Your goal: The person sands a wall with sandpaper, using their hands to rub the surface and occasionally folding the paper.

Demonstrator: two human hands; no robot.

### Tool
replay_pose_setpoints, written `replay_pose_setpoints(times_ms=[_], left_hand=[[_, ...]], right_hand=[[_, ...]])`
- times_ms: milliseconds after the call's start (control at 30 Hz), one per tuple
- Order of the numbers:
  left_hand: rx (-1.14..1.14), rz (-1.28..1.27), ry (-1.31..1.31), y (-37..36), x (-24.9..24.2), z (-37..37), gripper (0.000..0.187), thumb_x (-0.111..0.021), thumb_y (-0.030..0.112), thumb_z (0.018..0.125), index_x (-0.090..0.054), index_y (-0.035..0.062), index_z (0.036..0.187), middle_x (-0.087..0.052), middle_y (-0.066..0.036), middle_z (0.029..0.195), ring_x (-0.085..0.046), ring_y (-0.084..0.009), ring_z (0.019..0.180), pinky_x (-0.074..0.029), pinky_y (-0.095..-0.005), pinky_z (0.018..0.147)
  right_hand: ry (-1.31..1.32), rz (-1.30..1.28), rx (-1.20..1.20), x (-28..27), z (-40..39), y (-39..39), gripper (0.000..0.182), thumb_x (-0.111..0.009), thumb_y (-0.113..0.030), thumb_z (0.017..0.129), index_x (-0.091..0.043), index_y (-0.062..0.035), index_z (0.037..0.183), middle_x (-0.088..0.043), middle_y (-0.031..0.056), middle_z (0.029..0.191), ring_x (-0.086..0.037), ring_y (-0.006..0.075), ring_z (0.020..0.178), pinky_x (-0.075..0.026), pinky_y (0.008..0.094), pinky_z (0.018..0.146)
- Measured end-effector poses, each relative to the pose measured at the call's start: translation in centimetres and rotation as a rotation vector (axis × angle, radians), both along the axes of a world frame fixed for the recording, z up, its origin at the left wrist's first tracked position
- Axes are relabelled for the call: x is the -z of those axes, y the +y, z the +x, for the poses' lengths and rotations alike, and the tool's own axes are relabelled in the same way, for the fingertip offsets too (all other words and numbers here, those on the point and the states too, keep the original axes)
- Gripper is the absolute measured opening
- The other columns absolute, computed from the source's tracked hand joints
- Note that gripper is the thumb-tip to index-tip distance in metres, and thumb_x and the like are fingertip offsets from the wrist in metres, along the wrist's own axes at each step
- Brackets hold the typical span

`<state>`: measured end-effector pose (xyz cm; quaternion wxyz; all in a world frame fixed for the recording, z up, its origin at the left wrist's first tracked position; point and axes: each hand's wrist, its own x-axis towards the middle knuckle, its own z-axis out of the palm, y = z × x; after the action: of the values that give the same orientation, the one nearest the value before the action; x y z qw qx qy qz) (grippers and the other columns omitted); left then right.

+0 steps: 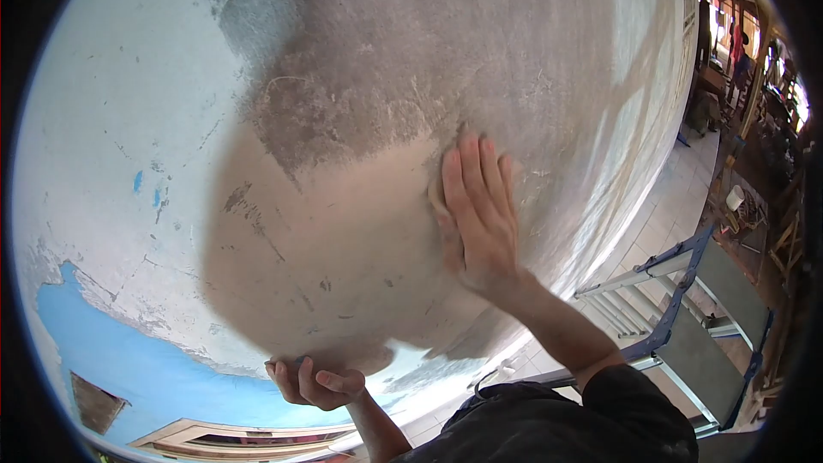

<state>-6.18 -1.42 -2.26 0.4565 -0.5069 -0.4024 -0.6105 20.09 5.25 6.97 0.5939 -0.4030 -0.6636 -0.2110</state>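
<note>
Directly before me, the wall point(111, 197) shows bare grey, scuffed off-white and, lower left, blue paint with a ragged edge. My right hand point(482, 219) lies flat on it, fingers extended and nearly together; a pale edge shows beside the palm, its nature undetermined. My left hand point(317, 384) is half curled at the wall's lower part; I cannot tell whether it grips anything. Right: a folding ladder point(707, 360) on floor tiles point(677, 193). Beyond, clutter point(759, 206), cropped and indistinct at the lens edge.
</note>
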Motion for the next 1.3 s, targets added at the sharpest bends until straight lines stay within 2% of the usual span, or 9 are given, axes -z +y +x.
replay_pose_setpoints(times_ms=[133,300,533,667,733,867,933,1133,1300], left_hand=[[0.008,0.005,-0.011,0.0,-0.2,-0.2,0.033,-0.035,0.024,0.096,-0.057,-0.0003,0.097,-0.048,-0.022,0.122,-0.045,-0.0406,0.122,-0.043,-0.0591,0.097],[0.02,0.001,-0.022,0.1,0.0,0.0,0.031,-0.035,0.022,0.096,-0.056,-0.0003,0.096,-0.046,-0.021,0.123,-0.043,-0.0405,0.123,-0.041,-0.0589,0.1],[-0.025,-0.053,-0.007,-0.3,0.0,0.1,0.031,-0.034,0.022,0.096,-0.056,0.0009,0.097,-0.044,-0.02,0.124,-0.041,-0.0408,0.126,-0.038,-0.0613,0.102],[-0.012,-0.023,-0.018,0.2,0.3,0.1,0.032,-0.035,0.024,0.096,-0.057,0.001,0.096,-0.046,-0.021,0.123,-0.042,-0.0406,0.125,-0.038,-0.0613,0.101],[-0.024,-0.003,-0.023,0.1,0.1,0.2,0.033,-0.035,0.025,0.096,-0.058,0.001,0.093,-0.049,-0.022,0.121,-0.044,-0.0404,0.123,-0.04,-0.0602,0.1],[-0.005,0.007,-0.015,0.2,-0.2,0.4,0.033,-0.036,0.025,0.096,-0.058,0.0008,0.094,-0.049,-0.022,0.121,-0.044,-0.0399,0.124,-0.04,-0.06,0.101],[-0.021,0.0,-0.016,0.1,-0.2,0.4,0.033,-0.037,0.025,0.096,-0.058,0.0007,0.094,-0.049,-0.021,0.121,-0.044,-0.0399,0.124,-0.039,-0.0599,0.101],[-0.052,-0.065,-0.03,-0.2,-0.2,0.6,0.034,-0.034,0.024,0.097,-0.057,0.0002,0.095,-0.046,-0.021,0.123,-0.041,-0.0416,0.126,-0.039,-0.0603,0.102],[-0.02,-0.033,-0.004,0.2,0.0,0.3,0.031,-0.037,0.023,0.097,-0.058,-0.0012,0.094,-0.046,-0.021,0.122,-0.041,-0.0413,0.126,-0.039,-0.0585,0.101]], right_hand=[[0.067,-0.019,-0.02,-3.7,1.8,0.2,0.049,-0.041,-0.014,0.099,-0.033,0.008,0.142,-0.024,0.0278,0.151,-0.018,0.0417,0.142,-0.013,0.0544,0.113],[0.043,-0.044,-0.028,0.6,0.2,-0.3,0.05,-0.04,-0.012,0.098,-0.03,0.0066,0.144,-0.022,0.0284,0.151,-0.016,0.0427,0.142,-0.012,0.0545,0.113],[0.049,-0.033,0.001,-2.7,1.5,0.2,0.052,-0.04,-0.009,0.097,-0.027,0.008,0.144,-0.021,0.0281,0.152,-0.015,0.0424,0.143,-0.011,0.0543,0.114],[-0.006,-0.09,-0.034,0.9,-0.4,-0.9,0.052,-0.041,-0.011,0.098,-0.028,0.0064,0.145,-0.022,0.0269,0.152,-0.016,0.0426,0.143,-0.013,0.0547,0.113],[-0.062,-0.07,-0.007,0.3,0.3,-0.6,0.052,-0.042,-0.012,0.098,-0.028,0.0064,0.145,-0.022,0.0267,0.152,-0.016,0.0427,0.142,-0.013,0.0551,0.113],[0.056,-0.039,-0.04,-3.1,1.3,-0.2,0.051,-0.047,-0.013,0.095,-0.035,0.0055,0.142,-0.028,0.025,0.15,-0.021,0.0409,0.141,-0.016,0.055,0.113],[0.088,-0.023,-0.031,-2.0,0.3,-0.6,0.051,-0.053,-0.015,0.092,-0.041,0.0023,0.139,-0.034,0.0212,0.148,-0.03,0.0377,0.138,-0.021,0.0538,0.112],[-0.046,-0.188,-0.296,4.1,1.0,-3.5,0.044,-0.05,-0.01,0.094,-0.046,0.0029,0.136,-0.037,0.0203,0.147,-0.031,0.0364,0.139,-0.023,0.0489,0.113],[0.308,-0.243,-0.505,9.3,2.8,-4.8,0.038,-0.04,-0.013,0.1,-0.048,0.0079,0.13,-0.042,0.0236,0.14,-0.037,0.0367,0.135,-0.033,0.0453,0.108]])
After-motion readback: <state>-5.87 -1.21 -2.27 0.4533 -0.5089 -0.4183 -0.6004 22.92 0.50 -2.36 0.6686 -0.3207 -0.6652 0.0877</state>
